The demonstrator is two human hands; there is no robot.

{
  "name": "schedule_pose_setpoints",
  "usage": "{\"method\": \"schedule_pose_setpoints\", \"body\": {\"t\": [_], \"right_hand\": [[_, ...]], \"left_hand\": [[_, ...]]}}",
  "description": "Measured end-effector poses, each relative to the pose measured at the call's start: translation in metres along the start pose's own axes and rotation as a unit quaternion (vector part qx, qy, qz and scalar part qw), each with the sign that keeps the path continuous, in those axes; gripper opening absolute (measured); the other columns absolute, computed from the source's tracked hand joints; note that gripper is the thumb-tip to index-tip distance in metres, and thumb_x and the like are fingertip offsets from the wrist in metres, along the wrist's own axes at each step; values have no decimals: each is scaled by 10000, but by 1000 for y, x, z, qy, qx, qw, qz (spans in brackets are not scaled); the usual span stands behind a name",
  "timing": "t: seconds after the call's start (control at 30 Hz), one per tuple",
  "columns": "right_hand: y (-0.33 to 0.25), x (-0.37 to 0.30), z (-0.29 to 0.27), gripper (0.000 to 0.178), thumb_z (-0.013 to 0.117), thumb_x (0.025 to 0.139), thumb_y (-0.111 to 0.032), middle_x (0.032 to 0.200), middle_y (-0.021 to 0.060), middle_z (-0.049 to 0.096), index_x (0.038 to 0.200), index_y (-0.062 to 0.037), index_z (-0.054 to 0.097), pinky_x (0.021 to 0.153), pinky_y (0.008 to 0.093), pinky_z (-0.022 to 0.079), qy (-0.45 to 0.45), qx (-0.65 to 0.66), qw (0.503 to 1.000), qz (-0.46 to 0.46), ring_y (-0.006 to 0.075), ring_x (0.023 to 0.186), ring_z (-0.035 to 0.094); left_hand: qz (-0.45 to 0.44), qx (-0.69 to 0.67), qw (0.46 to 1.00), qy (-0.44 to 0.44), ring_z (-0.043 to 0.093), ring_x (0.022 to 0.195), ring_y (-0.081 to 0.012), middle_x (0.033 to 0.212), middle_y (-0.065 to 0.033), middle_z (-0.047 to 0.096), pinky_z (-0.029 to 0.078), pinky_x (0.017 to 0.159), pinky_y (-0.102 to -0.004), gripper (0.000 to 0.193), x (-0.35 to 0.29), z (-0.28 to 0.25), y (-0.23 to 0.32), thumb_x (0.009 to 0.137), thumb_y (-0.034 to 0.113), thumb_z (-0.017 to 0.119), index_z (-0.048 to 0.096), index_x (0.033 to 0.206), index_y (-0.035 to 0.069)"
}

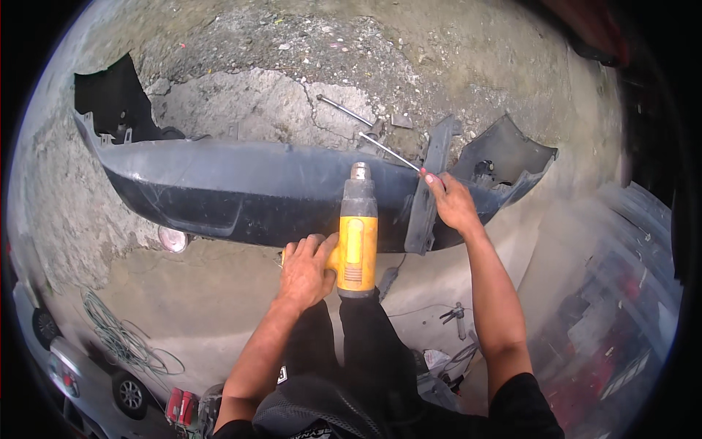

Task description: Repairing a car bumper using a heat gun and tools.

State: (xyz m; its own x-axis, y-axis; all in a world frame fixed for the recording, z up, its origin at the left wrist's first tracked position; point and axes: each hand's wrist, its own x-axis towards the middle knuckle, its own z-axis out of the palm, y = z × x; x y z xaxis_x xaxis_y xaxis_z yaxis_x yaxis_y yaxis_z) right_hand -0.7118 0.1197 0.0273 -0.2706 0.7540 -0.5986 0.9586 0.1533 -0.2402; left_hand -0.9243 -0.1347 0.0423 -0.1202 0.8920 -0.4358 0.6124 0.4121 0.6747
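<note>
A dark grey car bumper [270, 175] lies lengthwise across the ground in front of me. My left hand [306, 267] is wrapped round the handle of a yellow and black heat gun [358, 245], whose metal nozzle points away from me over the bumper's right half. My right hand [455, 203] is closed on the near end of a thin metal rod [391, 154]; a bit of red shows at the fingertips, and the rest of that end is hidden. Beside this hand, a separate dark strip [430, 194] rests crosswise on the bumper.
Beyond the bumper, a second metal rod [345, 110] lies on broken concrete near a small flat piece [401, 121]. Coiled green hose [121, 333] lies at left, near a silver car [102, 380]. A round can lid [173, 239] touches the bumper's near edge. Clear plastic sheeting [614, 293] stands at right.
</note>
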Motion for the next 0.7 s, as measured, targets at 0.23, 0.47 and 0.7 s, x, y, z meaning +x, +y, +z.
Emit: {"method": "schedule_pose_setpoints", "body": {"t": [0.23,0.47,0.7], "right_hand": [[-9,7,-12,637,475,942,-551,1018,328,616,1065,61,601,868,478,442,-48,32,998,-7,475,1015,576],[-12,8,-14,534,504,958,-484,801,254,566,894,42,566,736,443,431,-18,49,999,-7,407,777,544],[-7,11,-24,520,516,952,-477,859,272,596,933,38,582,780,444,447,-18,48,999,-18,428,846,578]], "left_hand": [[-33,-38,999,-11,525,1061,-276,1120,-91,536,399,913,-423,645,0,-1,3,676,99,720,515,1286,122],[-64,-59,996,-5,540,1025,-314,1134,-92,538,420,899,-433,663,6,2,10,693,150,747,503,1309,121],[-77,-111,991,13,552,1017,-329,1111,-112,556,410,902,-455,654,8,2,17,738,306,730,493,1317,115]]}}
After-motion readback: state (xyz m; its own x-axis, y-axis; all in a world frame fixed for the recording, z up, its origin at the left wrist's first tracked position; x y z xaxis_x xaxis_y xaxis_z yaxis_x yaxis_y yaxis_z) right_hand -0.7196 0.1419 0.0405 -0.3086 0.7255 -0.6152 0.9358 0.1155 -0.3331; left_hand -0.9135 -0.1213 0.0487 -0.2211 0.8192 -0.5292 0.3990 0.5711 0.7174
